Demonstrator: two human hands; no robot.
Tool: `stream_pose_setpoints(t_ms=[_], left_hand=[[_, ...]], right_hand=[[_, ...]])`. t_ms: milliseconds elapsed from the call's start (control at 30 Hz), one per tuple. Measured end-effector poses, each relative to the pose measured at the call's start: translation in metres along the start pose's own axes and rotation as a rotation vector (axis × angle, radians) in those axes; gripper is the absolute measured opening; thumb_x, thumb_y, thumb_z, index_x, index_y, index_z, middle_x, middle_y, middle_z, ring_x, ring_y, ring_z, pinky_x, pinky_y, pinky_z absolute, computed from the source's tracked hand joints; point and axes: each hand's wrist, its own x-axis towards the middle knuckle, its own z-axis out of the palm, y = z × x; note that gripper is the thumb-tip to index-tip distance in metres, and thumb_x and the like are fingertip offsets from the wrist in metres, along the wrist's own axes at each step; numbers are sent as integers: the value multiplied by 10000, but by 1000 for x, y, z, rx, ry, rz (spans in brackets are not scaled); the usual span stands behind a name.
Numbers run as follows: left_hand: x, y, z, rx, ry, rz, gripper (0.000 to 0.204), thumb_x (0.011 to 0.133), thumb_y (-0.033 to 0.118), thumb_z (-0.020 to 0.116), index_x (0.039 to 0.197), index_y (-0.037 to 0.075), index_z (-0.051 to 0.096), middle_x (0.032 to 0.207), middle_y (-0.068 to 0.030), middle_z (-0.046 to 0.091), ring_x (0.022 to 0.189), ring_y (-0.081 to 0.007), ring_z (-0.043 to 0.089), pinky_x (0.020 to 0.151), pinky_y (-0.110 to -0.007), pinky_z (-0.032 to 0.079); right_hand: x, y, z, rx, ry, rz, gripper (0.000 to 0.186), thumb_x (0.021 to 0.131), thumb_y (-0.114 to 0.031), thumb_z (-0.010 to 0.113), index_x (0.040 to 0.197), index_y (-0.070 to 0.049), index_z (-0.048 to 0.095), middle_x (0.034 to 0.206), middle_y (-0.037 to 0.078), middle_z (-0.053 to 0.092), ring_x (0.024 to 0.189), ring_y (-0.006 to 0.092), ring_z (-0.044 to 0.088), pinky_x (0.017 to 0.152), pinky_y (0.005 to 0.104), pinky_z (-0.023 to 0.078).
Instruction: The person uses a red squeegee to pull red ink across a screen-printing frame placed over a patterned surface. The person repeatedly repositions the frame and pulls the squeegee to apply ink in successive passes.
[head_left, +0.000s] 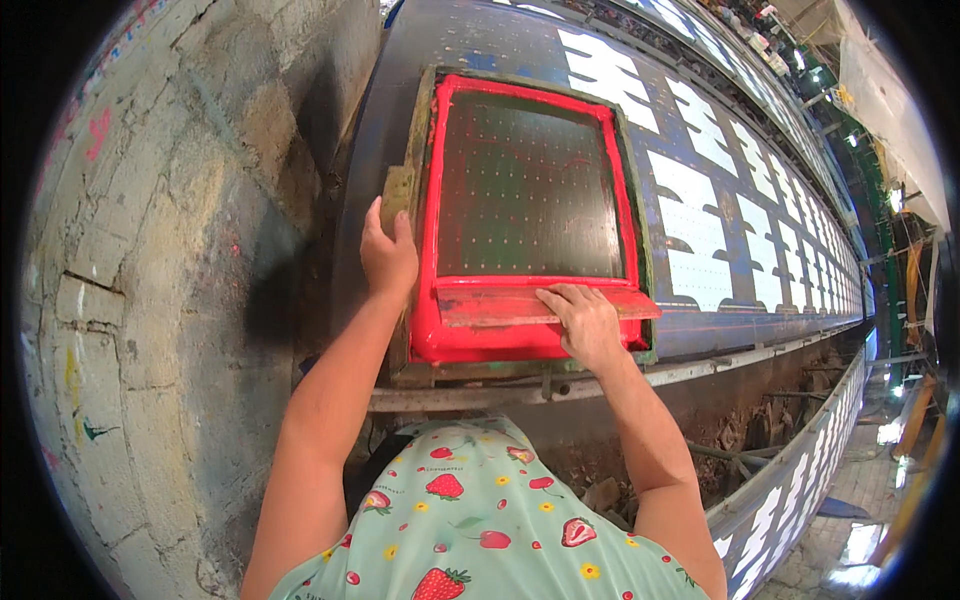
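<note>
Left hand [388, 258] grips block [398, 193] at screen's [530, 190] 9 o'clock, right hand [588, 322] holds squeegee [490, 306] at 6; you should press evenly.

Right grip [588, 322] is curled, left grip [388, 258] apparently too.

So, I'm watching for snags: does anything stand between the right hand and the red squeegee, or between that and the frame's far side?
Nothing solid visible: the right hand grips the red squeegee, and only red paint and dark mesh lie toward the frame's far side. The left hand is at its left edge.
</note>
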Motion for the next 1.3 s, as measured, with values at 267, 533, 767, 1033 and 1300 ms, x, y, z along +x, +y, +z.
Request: stream_pose_setpoints(t_ms=[267, 533, 767, 1033, 1300], left_hand=[[-3, 15, -5, 80, -24, -35, 539, 1123, 245, 673, 1565, -52, 586, 1511, -314, 676, 1400, -481, 655, 1181, -515, 514], [-4, 31, -2, 14, -15, -158, 550, 1024, 166, 844, 1505, -6, 640, 1354, -207, 763, 1261, -331, 743, 1102, -438, 558], [-3, 29, 3, 197, 57, -140, 427, 960, 196, 919, 1298, -2, 747, 1159, -183, 811, 1051, -329, 784, 955, -437, 600], [-2, 32, 0, 304, 14, -223, 359, 958, 274, 922, 1116, -9, 767, 999, -186, 812, 912, -338, 787, 845, -450, 596], [-1, 35, -1, 317, 32, -276, 417, 940, 334, 926, 1127, -1, 764, 1048, -208, 819, 984, -400, 792, 895, -499, 593]], right_hand=[[149, 110, 27, 0, 68, -49, 492, 826, 3, 741, 1295, -123, 817, 1143, 126, 785, 1114, 357, 764, 977, 499, 617], [297, 213, 56, -53, 104, -1, 439, 879, -9, 688, 1255, -194, 820, 1127, 131, 785, 1111, 363, 781, 960, 509, 636], [378, 264, 62, -41, 33, 26, 498, 944, -25, 619, 1346, -240, 819, 1238, 146, 814, 1180, 377, 785, 1019, 510, 630], [394, 279, 66, -83, 83, -13, 509, 934, -29, 634, 1355, -241, 828, 1288, 125, 816, 1193, 363, 785, 1048, 491, 628], [384, 255, 29, -51, -146, 78, 528, 904, -99, 656, 1382, -248, 824, 1334, 133, 819, 1265, 349, 771, 1091, 499, 613]])
